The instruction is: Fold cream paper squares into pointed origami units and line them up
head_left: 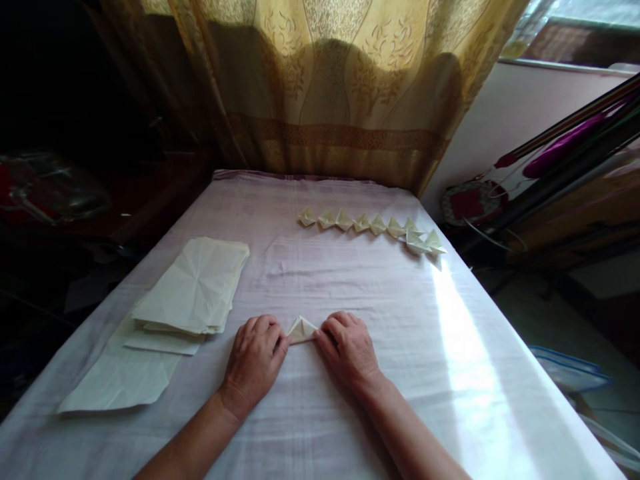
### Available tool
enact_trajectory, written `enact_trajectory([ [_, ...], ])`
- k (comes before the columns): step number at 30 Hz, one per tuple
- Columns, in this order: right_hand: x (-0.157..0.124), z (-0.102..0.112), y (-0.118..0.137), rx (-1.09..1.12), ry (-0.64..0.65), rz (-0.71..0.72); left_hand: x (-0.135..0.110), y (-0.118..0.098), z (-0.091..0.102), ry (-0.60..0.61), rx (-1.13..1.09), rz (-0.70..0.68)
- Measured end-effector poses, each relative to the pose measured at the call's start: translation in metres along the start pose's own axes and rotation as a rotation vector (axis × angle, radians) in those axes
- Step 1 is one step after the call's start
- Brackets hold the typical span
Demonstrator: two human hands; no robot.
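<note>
Between my hands a small folded paper (301,330), pale cream and triangular, rests on the cloth with its peak pointing away from me. My left hand (257,353) pinches its left corner between thumb and fingers. At the opposite corner, my right hand (349,348) grips with its thumb and curled fingers. Both corners are partly covered by the fingertips. Left of my left hand lies a stack of creased paper sheets (193,283), with a longer loose sheet (120,377) sticking out beneath it.
Several folded paper boats (361,223) stand in a row at the far right of the table, over a pale checked cloth (280,280). A patterned gold curtain (330,87) hangs behind. Beyond the right edge are a round patterned item (473,203) and dark poles (565,147).
</note>
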State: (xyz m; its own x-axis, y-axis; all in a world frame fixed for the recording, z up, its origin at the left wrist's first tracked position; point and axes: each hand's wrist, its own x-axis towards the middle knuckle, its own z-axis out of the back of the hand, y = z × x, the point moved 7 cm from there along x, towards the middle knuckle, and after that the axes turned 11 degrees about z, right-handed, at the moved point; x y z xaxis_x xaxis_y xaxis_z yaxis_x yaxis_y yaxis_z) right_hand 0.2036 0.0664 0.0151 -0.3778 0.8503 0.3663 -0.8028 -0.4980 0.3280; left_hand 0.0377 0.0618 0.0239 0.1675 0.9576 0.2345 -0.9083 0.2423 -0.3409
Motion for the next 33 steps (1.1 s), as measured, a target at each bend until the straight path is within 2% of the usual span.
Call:
enact_trajectory([
  [8,0.005,-0.001,0.0011,-0.101,0.015,-0.083,0.005,0.0,-0.0038,0.051,0.06,0.028],
  [33,0.0063,-0.0016,-0.0009,-0.059,-0.01,-0.181,0.0023,-0.0021,-0.0011,-0.021,0.05,0.003],
])
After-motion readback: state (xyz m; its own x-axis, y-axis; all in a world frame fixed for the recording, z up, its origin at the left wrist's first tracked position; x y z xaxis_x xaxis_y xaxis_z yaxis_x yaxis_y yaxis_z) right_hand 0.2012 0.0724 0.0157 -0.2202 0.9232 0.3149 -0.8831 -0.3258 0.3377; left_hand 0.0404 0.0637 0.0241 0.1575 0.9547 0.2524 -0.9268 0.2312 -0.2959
